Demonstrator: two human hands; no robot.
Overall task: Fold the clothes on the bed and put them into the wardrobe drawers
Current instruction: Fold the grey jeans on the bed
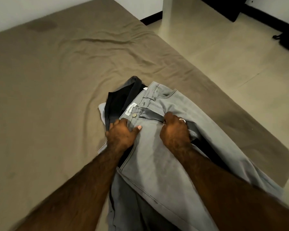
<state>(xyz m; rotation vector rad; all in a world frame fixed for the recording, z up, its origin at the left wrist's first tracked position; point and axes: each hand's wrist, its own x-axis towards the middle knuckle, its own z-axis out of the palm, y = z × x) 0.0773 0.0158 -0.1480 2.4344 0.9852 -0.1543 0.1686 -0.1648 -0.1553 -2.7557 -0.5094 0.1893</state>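
Both bare forearms reach forward and down, side by side. The left hand (121, 135) has its fingers curled and thumb stretched rightward. The right hand (174, 129) is clenched, a ring on one finger

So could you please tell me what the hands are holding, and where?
Both grip the grey jeans at the open fly: left hand at the button side, right hand at the zip side.

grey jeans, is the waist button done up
No: the grey jeans lie with the fly open, the button sitting free on its flap while the left hand and right hand grip the waist.
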